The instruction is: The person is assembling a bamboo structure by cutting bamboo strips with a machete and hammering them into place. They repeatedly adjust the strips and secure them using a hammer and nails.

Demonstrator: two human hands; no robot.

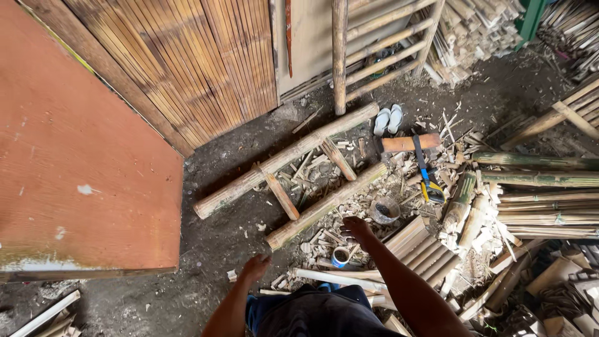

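Below the bamboo frame [290, 175], the left hand [256, 267] is hanging over bare dirt, fingers curled loosely downward and gripping nothing. Just right of those fingers a small blue-and-white cup [340, 256] is sitting among offcuts. The right hand [357, 228] is reaching above it, fingers relaxed and empty, almost touching the frame's nearer pole. Beyond its fingertips a grey bowl [385, 210] is resting.

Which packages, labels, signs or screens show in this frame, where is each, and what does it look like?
No signs or screens show.
Small cup: on the ground just below the right hand, round, blue and white printed wrap, dark inside.
Grey container: right of that hand among bamboo scraps, round, open, plain, no label visible.
The left hand holds nothing.
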